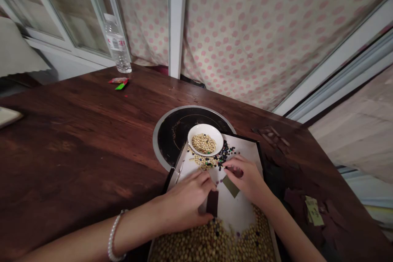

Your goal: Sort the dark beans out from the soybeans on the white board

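Observation:
My left hand (192,198) is over the left side of a shallow white-lined tray (248,147). Its fingers curl loosely and its thumb is apart. A dark brown card (212,204) shows between fingertips and thumb; I cannot tell whether it is gripped. My right hand (247,176) has thumb and forefinger pinched beside the black beans (225,151); whatever they pinch is too small to make out. An olive card (231,186) lies by its thumb. A white bowl (220,141) of pale soybeans (203,143) stands at the tray's far end. Many more soybeans (211,245) fill the near end.
The tray overlaps a round black inset plate (166,135) in the dark wooden table (76,139). At the back stand a water bottle (116,45) and a red-green wrapper (119,82). Yellow notes (313,211) and brown scraps (333,221) lie at the right.

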Available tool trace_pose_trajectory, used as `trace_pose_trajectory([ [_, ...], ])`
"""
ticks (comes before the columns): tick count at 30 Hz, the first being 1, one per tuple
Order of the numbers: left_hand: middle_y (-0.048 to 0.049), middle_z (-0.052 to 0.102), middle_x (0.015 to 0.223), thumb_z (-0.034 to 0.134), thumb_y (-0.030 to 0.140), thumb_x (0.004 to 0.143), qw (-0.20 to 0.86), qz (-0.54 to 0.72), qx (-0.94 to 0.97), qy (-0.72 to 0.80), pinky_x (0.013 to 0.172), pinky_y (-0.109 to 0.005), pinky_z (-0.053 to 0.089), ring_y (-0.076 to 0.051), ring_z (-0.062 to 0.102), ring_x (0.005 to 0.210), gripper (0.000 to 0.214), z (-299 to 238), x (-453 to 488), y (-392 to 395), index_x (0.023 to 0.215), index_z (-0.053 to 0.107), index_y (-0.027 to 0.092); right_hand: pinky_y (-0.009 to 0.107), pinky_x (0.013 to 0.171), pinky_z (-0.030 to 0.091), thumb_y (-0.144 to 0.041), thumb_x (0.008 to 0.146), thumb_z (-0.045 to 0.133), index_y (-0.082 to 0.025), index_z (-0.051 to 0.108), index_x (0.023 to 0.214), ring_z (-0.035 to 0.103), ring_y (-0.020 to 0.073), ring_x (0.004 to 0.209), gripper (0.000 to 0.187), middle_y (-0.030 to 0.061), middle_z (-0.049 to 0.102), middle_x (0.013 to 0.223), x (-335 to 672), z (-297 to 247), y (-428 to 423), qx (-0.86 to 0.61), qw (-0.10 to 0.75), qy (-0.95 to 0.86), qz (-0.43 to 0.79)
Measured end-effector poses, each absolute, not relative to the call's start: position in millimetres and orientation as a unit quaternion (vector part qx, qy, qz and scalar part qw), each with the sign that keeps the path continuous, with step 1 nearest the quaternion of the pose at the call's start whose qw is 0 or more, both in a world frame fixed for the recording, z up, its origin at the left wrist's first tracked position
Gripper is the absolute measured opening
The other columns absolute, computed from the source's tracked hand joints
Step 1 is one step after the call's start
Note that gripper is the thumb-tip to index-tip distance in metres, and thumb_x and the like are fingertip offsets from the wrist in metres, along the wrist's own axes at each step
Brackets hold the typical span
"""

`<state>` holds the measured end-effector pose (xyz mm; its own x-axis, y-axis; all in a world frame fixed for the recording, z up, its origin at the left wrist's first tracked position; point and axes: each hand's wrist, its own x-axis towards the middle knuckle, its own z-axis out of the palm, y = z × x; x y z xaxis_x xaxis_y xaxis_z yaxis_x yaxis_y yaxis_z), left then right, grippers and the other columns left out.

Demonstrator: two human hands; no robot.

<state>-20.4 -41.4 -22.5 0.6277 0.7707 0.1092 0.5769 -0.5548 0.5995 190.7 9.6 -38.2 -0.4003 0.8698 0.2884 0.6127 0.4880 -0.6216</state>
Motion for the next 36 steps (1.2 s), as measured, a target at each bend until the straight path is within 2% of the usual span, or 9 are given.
trace_pose_trajectory([
  [8,-0.0098,0.059,0.103,0.074,0.023,0.062,0.265,0.19,0.859,0.394,0.092,-0.045,0.046,-0.031,0.054,0.105,0.04,-23.2,-19.2,-39.6,0.099,0.06,0.016,0.028,0.062,0.048,-0.011,0.079,0.052,-0.019,0.062,0.08,0.058,0.0181,0.07,0.013,0.0044,0.06,0.077,188.3,-41.4,11.4,-0.45,0.297,-0.824,0.174],
  [16,-0.0118,0.059,0.102,0.073,0.025,0.064,0.236,0.173,0.87,0.397,0.093,-0.046,0.046,-0.031,0.053,0.105,0.04,-19.9,-18.1,-39.5,0.1,0.06,0.013,0.03,0.066,0.046,-0.007,0.081,0.052,-0.018,0.062,0.079,0.056,0.0194,0.076,0.015,0.0049,0.06,0.079,187.3,-42.2,11.6,-0.444,0.286,-0.834,0.161],
  [22,-0.0099,0.058,0.102,0.075,0.025,0.062,0.23,0.187,0.867,0.401,0.094,-0.045,0.046,-0.031,0.053,0.106,0.041,-22.9,-18.7,-40.3,0.099,0.06,0.015,0.031,0.072,0.044,-0.003,0.083,0.049,-0.018,0.059,0.078,0.054,0.0197,0.079,0.019,0.0046,0.059,0.08,187.5,-44.8,12.7,-0.395,0.278,-0.863,0.149],
  [27,-0.0092,0.059,0.102,0.076,0.027,0.063,0.224,0.167,0.873,0.4,0.095,-0.045,0.044,-0.03,0.054,0.104,0.042,-24.4,-19.6,-40.8,0.1,0.06,0.015,0.03,0.069,0.042,-0.003,0.082,0.047,-0.019,0.056,0.076,0.052,0.0197,0.077,0.019,0.0036,0.056,0.077,187.0,-44.7,10.8,-0.403,0.262,-0.867,0.131],
  [36,-0.0103,0.059,0.104,0.077,0.026,0.063,0.226,0.17,0.87,0.405,0.096,-0.046,0.043,-0.031,0.053,0.107,0.043,-22.5,-19.8,-41.3,0.1,0.06,0.015,0.026,0.058,0.041,-0.001,0.07,0.05,-0.019,0.054,0.071,0.052,0.0181,0.068,0.018,0.0025,0.055,0.07,184.4,-44.4,9.1,-0.432,0.287,-0.844,0.136],
])
